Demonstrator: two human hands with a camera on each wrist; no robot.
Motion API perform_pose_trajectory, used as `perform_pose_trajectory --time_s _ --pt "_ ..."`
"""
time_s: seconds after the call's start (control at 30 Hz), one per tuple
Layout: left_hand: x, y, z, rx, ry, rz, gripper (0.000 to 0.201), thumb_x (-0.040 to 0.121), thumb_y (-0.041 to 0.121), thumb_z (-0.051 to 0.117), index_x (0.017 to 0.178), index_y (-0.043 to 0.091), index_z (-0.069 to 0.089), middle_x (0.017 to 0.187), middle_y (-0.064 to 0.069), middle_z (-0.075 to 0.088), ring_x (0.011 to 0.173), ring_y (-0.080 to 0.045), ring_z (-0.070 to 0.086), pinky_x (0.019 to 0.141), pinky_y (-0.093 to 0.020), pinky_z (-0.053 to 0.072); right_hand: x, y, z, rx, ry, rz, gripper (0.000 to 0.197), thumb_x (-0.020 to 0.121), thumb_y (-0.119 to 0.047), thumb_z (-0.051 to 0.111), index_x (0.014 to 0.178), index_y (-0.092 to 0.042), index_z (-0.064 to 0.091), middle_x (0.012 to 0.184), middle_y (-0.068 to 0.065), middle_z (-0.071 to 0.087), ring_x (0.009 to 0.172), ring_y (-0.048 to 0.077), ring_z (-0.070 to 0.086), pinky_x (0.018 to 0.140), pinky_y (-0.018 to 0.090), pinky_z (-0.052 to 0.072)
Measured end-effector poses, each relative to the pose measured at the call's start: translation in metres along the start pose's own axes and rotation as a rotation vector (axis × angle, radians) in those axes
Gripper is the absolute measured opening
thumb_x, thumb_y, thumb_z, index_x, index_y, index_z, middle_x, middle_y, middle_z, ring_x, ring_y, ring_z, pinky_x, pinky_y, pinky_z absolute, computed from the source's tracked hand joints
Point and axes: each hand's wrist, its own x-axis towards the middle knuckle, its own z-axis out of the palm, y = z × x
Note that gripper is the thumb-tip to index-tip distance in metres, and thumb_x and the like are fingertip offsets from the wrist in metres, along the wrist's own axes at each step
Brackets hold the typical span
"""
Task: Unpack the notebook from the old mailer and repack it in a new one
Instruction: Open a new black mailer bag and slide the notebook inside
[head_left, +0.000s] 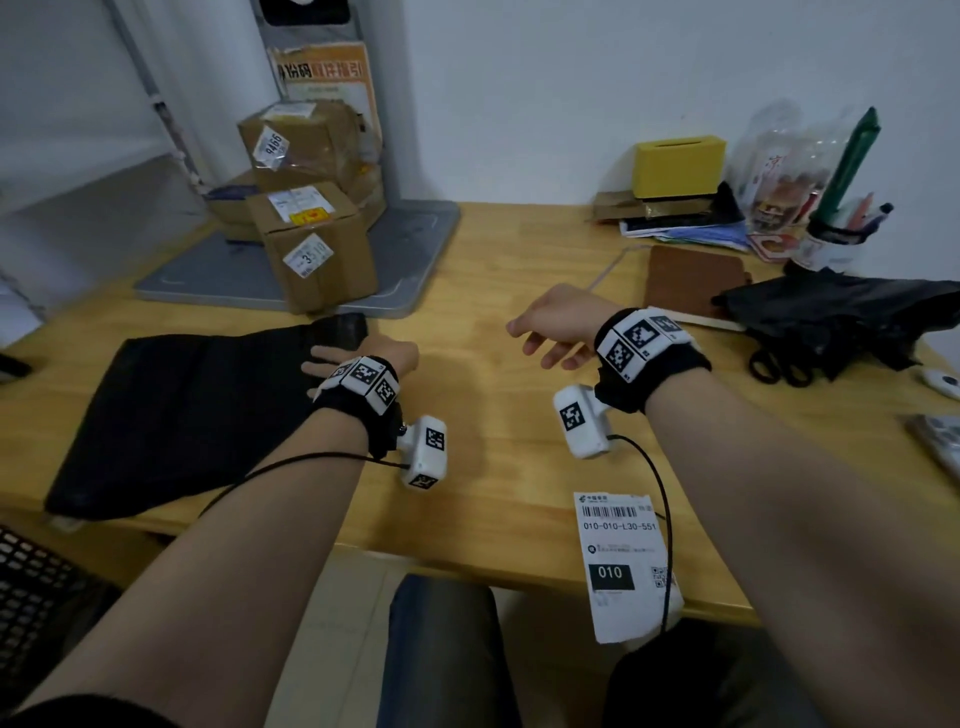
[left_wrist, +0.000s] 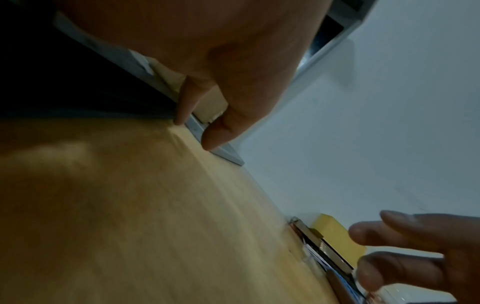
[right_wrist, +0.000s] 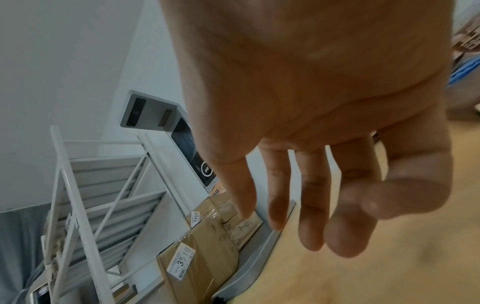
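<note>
Your left hand (head_left: 363, 358) lies at the far right corner of the flat black mailer (head_left: 192, 415) on the left of the wooden table (head_left: 488, 291). The fingers there are extended and mostly hidden behind the wrist band in the head view; the left wrist view shows fingertips (left_wrist: 187, 109) pointing down at the mailer's edge where it meets the wood, with no curl round anything that you can make out. Your right hand (head_left: 556, 327) hovers over bare table in the middle, fingers (right_wrist: 306, 205) apart and loosely hanging, holding nothing.

The brown notebook (head_left: 696, 280) lies flat on the far right of the table, out of any bag, just beside the crumpled black mailer (head_left: 841, 317) to its right (likely the old one, so the unpacking looks done). Its long axis runs roughly near to far, tilted a little, with its near end toward your right wrist.

That is what the next move depends on: the notebook is to the right of and beyond your right hand, behind the way its fingers point, since they face left toward the flat mailer. The right hand is clearly the nearer one; the left is well apart from it, across the table. A printed shipping label (head_left: 623, 561) hangs over the near edge, and scissors (head_left: 779, 366) lie by the crumpled bag.
</note>
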Motion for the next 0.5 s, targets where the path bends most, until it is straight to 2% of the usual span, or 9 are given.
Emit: perform_pose_trajectory --time_s 0.03,0.07,0.1,0.13,0.17,0.27,0.33,0.4,0.5 --pt "0.066 0.001 0.022 -0.011 -0.009 0.015 0.110 0.032 0.050 0.072 0.136 0.017 0.055 0.151 -0.024 0.038 0.137 -0.052 0.033 0.105 -0.066 0.034 0.001 -0.002 0.002 -0.003 -0.008 0.000 0.029 0.092 -0.037 0.068 0.110 -0.014 0.069 0.102 0.007 0.077 0.067 0.021 0.068 0.056 0.028 0.049" --pt "0.117 0.002 0.042 -0.020 -0.001 0.047 0.110 0.021 0.049 0.066 0.127 0.020 0.062 0.143 -0.021 0.049 0.130 -0.051 0.044 0.100 -0.065 0.040 0.002 -0.003 0.004 -0.007 -0.014 0.001 0.029 0.092 -0.037 0.068 0.110 -0.014 0.069 0.103 0.007 0.077 0.067 0.020 0.068 0.056 0.027 0.049" --pt "0.146 0.006 0.054 -0.046 0.029 0.077 0.107 0.018 0.048 0.065 0.122 0.021 0.064 0.138 -0.020 0.054 0.125 -0.049 0.050 0.098 -0.064 0.043 0.002 -0.003 0.005 -0.013 -0.018 0.001 0.030 0.092 -0.037 0.068 0.111 -0.014 0.069 0.103 0.006 0.077 0.067 0.020 0.068 0.055 0.027 0.049" --pt "0.149 0.009 0.055 -0.074 0.033 0.064 0.106 0.021 0.046 0.068 0.124 0.020 0.062 0.137 -0.018 0.054 0.123 -0.047 0.051 0.100 -0.061 0.042 0.003 -0.004 0.006 -0.017 -0.021 0.002 0.029 0.092 -0.037 0.068 0.111 -0.014 0.069 0.100 0.006 0.077 0.067 0.020 0.068 0.055 0.026 0.049" --pt "0.113 0.010 0.042 -0.068 0.027 0.028 0.102 0.031 0.045 0.071 0.128 0.016 0.059 0.137 -0.016 0.053 0.123 -0.045 0.050 0.103 -0.057 0.039 0.003 -0.004 0.007 -0.020 -0.022 0.002 0.029 0.093 -0.037 0.068 0.111 -0.014 0.069 0.097 0.005 0.077 0.067 0.020 0.068 0.054 0.026 0.049" --pt "-0.007 0.000 -0.016 -0.034 0.039 0.064 0.070 0.067 0.040 0.066 0.128 0.007 0.055 0.138 -0.017 0.046 0.125 -0.040 0.044 0.107 -0.050 0.036 0.005 -0.004 0.009 -0.025 -0.025 0.002 0.029 0.093 -0.037 0.068 0.111 -0.015 0.069 0.093 0.003 0.076 0.067 0.020 0.068 0.054 0.025 0.049" --pt "-0.020 -0.006 -0.026 -0.092 0.066 0.058 0.056 0.082 0.028 0.060 0.130 0.002 0.051 0.141 -0.020 0.041 0.125 -0.039 0.045 0.106 -0.050 0.039 0.006 -0.004 0.011 -0.022 -0.028 0.000 0.028 0.092 -0.037 0.068 0.110 -0.015 0.069 0.092 0.002 0.075 0.066 0.020 0.068 0.054 0.025 0.049" --pt "-0.019 -0.016 -0.029 -0.167 0.098 0.070 0.049 0.084 0.022 0.057 0.128 0.002 0.053 0.138 -0.021 0.047 0.121 -0.040 0.052 0.103 -0.050 0.043 0.006 -0.005 0.013 -0.017 -0.033 -0.005 0.027 0.092 -0.037 0.068 0.109 -0.015 0.070 0.092 0.002 0.076 0.066 0.019 0.068 0.054 0.026 0.049" --pt "-0.019 -0.028 -0.033 -0.277 0.141 0.160 0.042 0.092 0.014 0.057 0.132 0.000 0.054 0.134 -0.021 0.056 0.122 -0.039 0.055 0.091 -0.037 0.048 0.006 -0.007 0.015 -0.015 -0.042 -0.008 0.028 0.093 -0.037 0.068 0.110 -0.015 0.069 0.093 0.003 0.076 0.066 0.020 0.068 0.054 0.026 0.049"
